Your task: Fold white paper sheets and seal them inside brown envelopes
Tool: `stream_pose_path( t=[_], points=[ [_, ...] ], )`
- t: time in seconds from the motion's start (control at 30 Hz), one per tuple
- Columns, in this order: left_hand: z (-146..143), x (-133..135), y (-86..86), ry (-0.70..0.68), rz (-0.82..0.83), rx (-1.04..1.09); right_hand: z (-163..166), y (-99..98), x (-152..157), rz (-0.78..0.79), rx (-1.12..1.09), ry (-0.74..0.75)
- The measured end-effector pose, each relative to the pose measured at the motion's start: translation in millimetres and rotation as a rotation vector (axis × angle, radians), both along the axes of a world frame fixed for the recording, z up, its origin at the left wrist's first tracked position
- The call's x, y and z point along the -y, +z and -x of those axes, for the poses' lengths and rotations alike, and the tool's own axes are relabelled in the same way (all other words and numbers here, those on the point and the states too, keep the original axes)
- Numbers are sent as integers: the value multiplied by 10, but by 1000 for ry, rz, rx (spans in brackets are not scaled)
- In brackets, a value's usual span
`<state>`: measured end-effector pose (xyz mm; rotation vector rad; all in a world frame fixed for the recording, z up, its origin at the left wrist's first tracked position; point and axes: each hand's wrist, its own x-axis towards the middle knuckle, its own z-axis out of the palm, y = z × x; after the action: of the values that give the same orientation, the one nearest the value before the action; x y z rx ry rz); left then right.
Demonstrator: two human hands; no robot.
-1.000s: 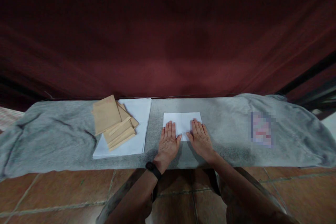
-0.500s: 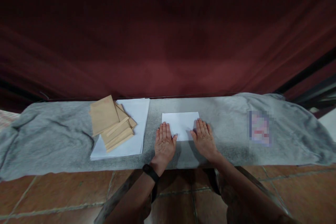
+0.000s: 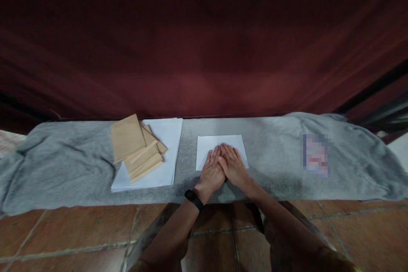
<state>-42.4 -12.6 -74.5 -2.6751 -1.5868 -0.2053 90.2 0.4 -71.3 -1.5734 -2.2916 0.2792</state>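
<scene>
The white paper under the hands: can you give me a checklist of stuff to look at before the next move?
1. Paper lying on the gray cloth: ok.
2. Left hand open, over the paper: ok.
3. Right hand apart from the left: not ok, they overlap.
4. Whole near edge of the paper in sight: not ok, the hands cover its middle.
5. Brown envelopes out of the way: ok, they lie on the paper stack, off to the left.
6. Paper smooth beneath the hands: cannot tell, that part is hidden.
</scene>
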Motion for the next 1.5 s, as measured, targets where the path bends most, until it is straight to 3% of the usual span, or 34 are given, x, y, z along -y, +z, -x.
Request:
stream_pose_path(
  t=[0.3,0.53,0.73,1.5],
  points=[
    [66,-213,110,140,61,40,17,-23,-95,-9,51,-50],
    [87,-267,82,203,62,72,-44,-64,-142,-71,118,-82],
    [155,-251,66,295,15,83,-158,-114,-180,-125,132,-124],
    [276,-79,64,442,-89,131,-488,-218,-91,-234,163,-210]
  ],
)
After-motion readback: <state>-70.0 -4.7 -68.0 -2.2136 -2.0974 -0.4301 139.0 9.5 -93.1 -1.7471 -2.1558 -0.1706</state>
